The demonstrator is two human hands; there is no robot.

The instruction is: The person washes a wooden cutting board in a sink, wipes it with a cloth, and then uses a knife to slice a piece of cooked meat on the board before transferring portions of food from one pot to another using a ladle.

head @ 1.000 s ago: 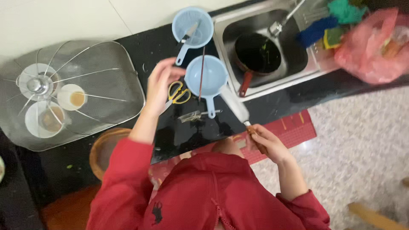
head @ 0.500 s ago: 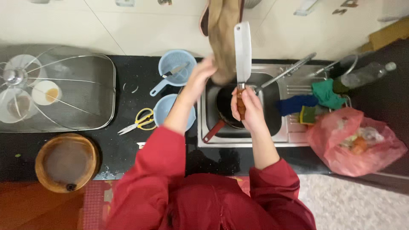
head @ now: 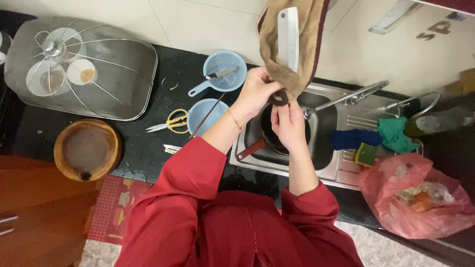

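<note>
Cleaver [head: 288, 37] is up over the sink [head: 346, 148], blade pointing up and away, flat side facing the camera. Brown cloth [head: 277, 54] is draped around the blade on both sides.

Right hand [head: 288, 123]: grip closed around the dark handle end, just below the cloth. Left hand [head: 257, 89]: grip pinching the cloth's lower edge against the base of the blade. The two hands are touching, both above the dark pan [head: 269, 136] that sits in the sink (red handle sticking out toward the person).

On the black desk [head: 148, 148], left of the sink:
- blue strainer [head: 222, 71] with a small knife [head: 221, 74] lying in it
- blue bowl [head: 203, 116] just below it, with a thin stick [head: 208, 114] resting across it
- yellow scissors [head: 170, 122] beside the bowl
- mesh food cover [head: 99, 74] at far left, over plates and cups
- round wooden bowl [head: 86, 148] near the desk's front edge

Right of the basin: faucet [head: 351, 96] reaching over it, blue and green cloths [head: 376, 136] plus a sponge [head: 366, 154] on the drainboard, pink plastic bag [head: 420, 198] at the desk edge.
</note>
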